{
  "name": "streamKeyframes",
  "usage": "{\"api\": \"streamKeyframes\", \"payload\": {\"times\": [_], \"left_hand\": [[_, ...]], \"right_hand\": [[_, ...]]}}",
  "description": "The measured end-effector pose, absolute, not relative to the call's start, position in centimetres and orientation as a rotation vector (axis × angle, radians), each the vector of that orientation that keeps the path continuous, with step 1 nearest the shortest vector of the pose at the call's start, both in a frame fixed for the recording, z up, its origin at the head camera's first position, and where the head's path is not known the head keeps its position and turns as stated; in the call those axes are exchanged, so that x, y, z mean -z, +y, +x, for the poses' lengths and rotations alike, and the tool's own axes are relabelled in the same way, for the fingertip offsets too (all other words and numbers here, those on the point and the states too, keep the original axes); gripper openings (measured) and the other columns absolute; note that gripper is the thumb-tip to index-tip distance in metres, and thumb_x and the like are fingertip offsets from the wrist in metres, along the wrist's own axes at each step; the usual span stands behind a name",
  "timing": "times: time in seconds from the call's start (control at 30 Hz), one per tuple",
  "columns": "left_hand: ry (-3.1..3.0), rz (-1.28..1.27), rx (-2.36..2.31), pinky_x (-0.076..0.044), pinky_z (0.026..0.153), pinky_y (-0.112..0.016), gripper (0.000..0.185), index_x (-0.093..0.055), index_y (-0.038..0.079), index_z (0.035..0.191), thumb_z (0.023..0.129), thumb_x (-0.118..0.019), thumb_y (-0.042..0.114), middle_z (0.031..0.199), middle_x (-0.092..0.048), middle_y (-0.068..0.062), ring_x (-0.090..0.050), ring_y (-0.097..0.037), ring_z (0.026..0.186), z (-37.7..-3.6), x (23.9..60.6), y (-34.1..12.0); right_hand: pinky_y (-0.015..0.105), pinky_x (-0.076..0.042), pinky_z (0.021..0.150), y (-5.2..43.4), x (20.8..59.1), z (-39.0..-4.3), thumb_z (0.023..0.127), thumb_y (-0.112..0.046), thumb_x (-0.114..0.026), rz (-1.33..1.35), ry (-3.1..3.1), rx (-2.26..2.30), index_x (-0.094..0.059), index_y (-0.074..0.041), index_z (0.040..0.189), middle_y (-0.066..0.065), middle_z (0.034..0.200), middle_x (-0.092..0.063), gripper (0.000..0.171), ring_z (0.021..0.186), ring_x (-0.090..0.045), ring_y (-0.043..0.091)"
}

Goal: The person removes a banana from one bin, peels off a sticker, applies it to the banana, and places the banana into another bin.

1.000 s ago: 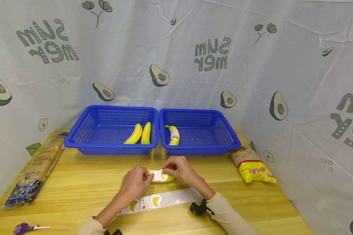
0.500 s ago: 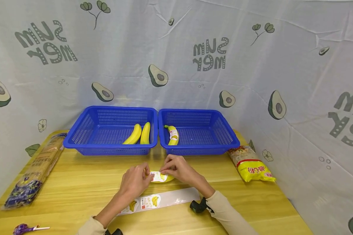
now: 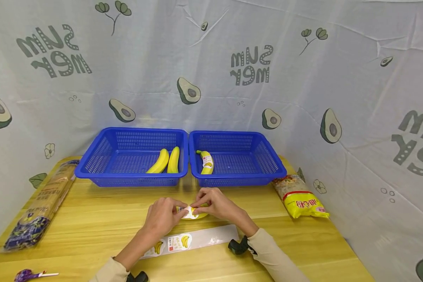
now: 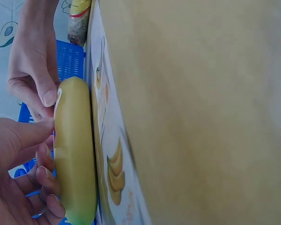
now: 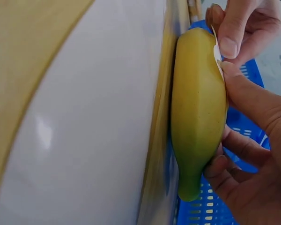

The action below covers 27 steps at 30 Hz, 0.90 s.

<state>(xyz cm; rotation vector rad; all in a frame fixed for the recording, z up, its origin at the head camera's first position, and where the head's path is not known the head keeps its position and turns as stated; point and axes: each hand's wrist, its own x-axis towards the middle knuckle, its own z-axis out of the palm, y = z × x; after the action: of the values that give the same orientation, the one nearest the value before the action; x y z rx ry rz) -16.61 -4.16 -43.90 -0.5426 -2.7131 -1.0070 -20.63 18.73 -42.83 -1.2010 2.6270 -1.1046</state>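
A yellow banana (image 3: 199, 216) lies on the table in front of the baskets, a white label sticker (image 3: 189, 214) with a printed banana picture on its upper side. My left hand (image 3: 161, 216) holds it at the left, thumb on the label, fingers curled along the far side. From the right, my right hand (image 3: 216, 203) holds the banana too, its thumb on the label beside the left fingertips. In the right wrist view one end of the label (image 5: 217, 52) stands slightly off the banana (image 5: 196, 103). Nearer me lies a strip of banana labels (image 3: 206, 237), partly behind my left forearm.
Two blue baskets stand behind: the left basket (image 3: 107, 180) contains two bananas (image 3: 159, 161), the right basket (image 3: 244, 181) one labelled banana (image 3: 207, 166). A noodle packet (image 3: 42, 207) and lollipop (image 3: 26, 275) lie left, a yellow food bag (image 3: 299, 199) right.
My left fingers have moved right along the label, closer to my right fingertips, and now cover more of it. My right hand and the banana stay nearly in place.
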Motion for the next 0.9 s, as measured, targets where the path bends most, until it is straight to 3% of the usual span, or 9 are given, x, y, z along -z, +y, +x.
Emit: {"api": "streamKeyframes", "payload": {"times": [0.33,0.9], "left_hand": [[-2.783,-0.522,0.992,-0.038,0.043,-0.024,0.025,-0.088,0.018,0.106,0.083,-0.096,0.021,0.056,-0.051,0.015,-0.047,-0.005,0.053,-16.8,43.6,-4.7],[-2.857,-0.515,1.013,-0.033,0.044,-0.024,0.033,-0.086,0.016,0.110,0.080,-0.098,0.017,0.060,-0.050,0.009,-0.046,-0.009,0.055,-17.0,43.4,-5.3]], "right_hand": [[0.016,-0.042,0.055,18.9,42.4,-20.7,0.091,-0.011,-0.088,-1.196,2.623,1.017,-0.084,-0.005,0.116,0.005,0.101,-0.071,0.026,0.061,-0.040,-0.001],[0.018,-0.044,0.058,19.4,42.4,-20.7,0.091,-0.007,-0.087,-1.195,2.602,0.972,-0.084,-0.004,0.117,0.007,0.107,-0.071,0.027,0.064,-0.043,0.003]]}}
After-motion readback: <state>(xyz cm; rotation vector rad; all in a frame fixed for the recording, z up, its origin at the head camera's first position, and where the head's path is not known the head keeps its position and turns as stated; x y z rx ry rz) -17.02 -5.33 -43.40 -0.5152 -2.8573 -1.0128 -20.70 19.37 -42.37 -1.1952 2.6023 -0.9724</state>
